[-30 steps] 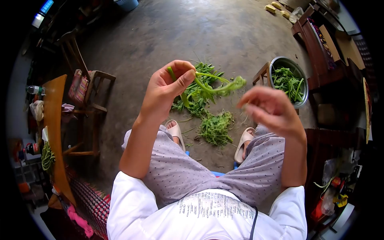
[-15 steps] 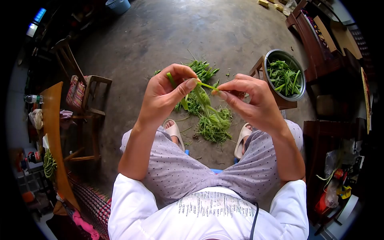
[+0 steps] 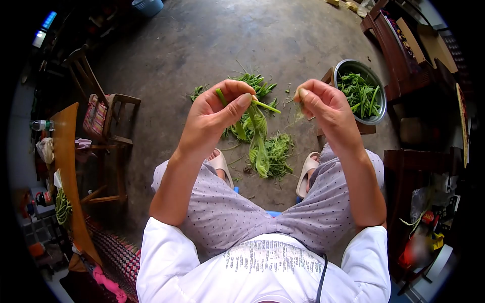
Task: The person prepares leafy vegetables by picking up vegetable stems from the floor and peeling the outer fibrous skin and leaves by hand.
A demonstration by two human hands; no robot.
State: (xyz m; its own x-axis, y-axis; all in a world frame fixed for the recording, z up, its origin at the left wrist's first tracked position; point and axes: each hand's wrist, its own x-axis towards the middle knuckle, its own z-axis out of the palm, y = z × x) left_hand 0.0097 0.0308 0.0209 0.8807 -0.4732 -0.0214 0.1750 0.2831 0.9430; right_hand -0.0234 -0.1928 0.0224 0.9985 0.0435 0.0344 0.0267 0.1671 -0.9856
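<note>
My left hand (image 3: 214,113) pinches a green stem (image 3: 266,106) between thumb and fingers, with a leafy part (image 3: 258,144) hanging below it. Another piece of stem pokes up behind the thumb. To the right, my right hand (image 3: 326,108) is closed in a pinch, with thin pale green strands (image 3: 299,115) trailing from the fingertips. The two hands are apart. Beneath them on the floor lie a pile of green stems and leaves (image 3: 257,83) and a heap of fine shreds (image 3: 279,151).
A metal basin (image 3: 382,103) of greens stands on a wooden stool (image 3: 368,129) at the right. A wooden chair (image 3: 124,98) and a table (image 3: 65,146) are at the left. A blue basket (image 3: 147,6) sits at the far back. My sandalled feet flank the shreds.
My right hand came in to the stem, then pulled away up and right with thin strands in its fingers. My left hand kept its hold, and the leafy part now hangs down.
</note>
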